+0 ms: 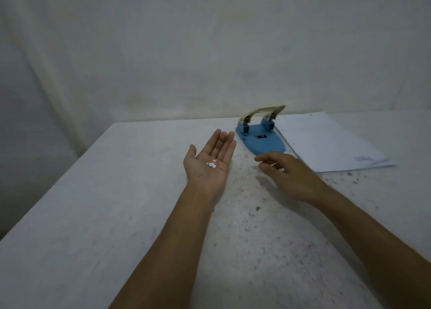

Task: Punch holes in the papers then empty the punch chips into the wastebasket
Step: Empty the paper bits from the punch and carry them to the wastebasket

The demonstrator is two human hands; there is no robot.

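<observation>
Two bare forearms are reaching out over the white table (98, 192). Small white punch chips (211, 164) are lying in the flat, upturned palm of the left hand (210, 162). Just beyond its fingertips the blue hole punch (260, 139) is sitting, long axis running toward the wall, lever raised. Near the punch's front, the right hand (289, 175) is hovering palm-down, fingers loosely curled, seemingly empty. Papers (326, 140) are lying beside the punch.
</observation>
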